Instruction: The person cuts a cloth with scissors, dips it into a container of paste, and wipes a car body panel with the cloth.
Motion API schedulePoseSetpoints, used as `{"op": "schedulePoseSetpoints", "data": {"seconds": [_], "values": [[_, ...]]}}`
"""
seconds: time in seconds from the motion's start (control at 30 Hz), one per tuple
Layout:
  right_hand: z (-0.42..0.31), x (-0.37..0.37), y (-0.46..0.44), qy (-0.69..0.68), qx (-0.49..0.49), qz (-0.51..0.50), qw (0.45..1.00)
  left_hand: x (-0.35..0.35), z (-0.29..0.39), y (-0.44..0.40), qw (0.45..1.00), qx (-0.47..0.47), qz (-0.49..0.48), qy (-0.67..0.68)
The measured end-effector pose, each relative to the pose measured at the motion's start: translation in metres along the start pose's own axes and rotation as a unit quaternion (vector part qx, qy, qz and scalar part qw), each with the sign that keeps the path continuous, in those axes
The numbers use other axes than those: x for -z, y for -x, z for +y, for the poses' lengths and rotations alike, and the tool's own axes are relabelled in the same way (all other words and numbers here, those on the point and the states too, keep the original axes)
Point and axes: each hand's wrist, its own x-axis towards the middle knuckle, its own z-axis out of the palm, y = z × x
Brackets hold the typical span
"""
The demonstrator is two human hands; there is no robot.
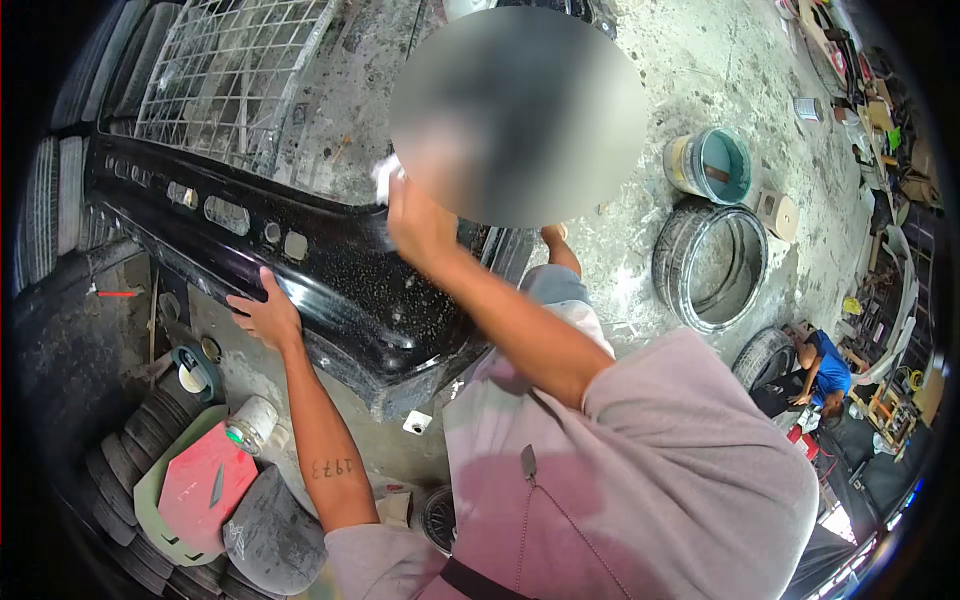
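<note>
A long glossy black car body panel (370, 285), dotted with light specks or drops, lies across the left and middle of the head view. My left hand (270, 312) rests at its near edge with thumb and fingers spread. Over the panel's far right part, my right hand (425, 225) is closed on a crumpled white wad (388, 178), cloth or paper, I cannot tell which. Blur smears the hand a little, and a grey blurred oval hides what is beyond it. The panel has several cut-out holes along its left part.
A metal grid (235, 70) lies beyond the panel. On the right are a paint bucket (720, 165), a tyre (710, 265) and a crouching person in blue (825, 375). Stacked tyres (115, 470), a red panel (208, 485) and a white can (252, 422) sit lower left.
</note>
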Motion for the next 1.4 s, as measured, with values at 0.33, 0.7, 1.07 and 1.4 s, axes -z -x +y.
{"op": "schedulePoseSetpoints", "data": {"seconds": [0.33, 0.7, 1.07, 1.4], "values": [[0.014, 0.005, -0.082, -0.13, -0.104, 0.177, 0.97, 0.001, -0.003, 0.002, 1.0, -0.01, 0.004, 0.0], [0.071, 0.022, -0.184, -0.001, -0.074, 0.127, 0.989, 0.007, 0.005, 0.006, 1.0, 0.001, -0.003, -0.002], [0.082, 0.044, -0.18, 0.025, -0.062, -0.005, 0.998, -0.004, -0.007, -0.004, 0.999, -0.032, 0.018, 0.019], [0.097, 0.075, -0.19, 0.066, 0.067, -0.124, 0.988, -0.002, -0.005, -0.004, 0.998, -0.034, 0.011, 0.051]]}}
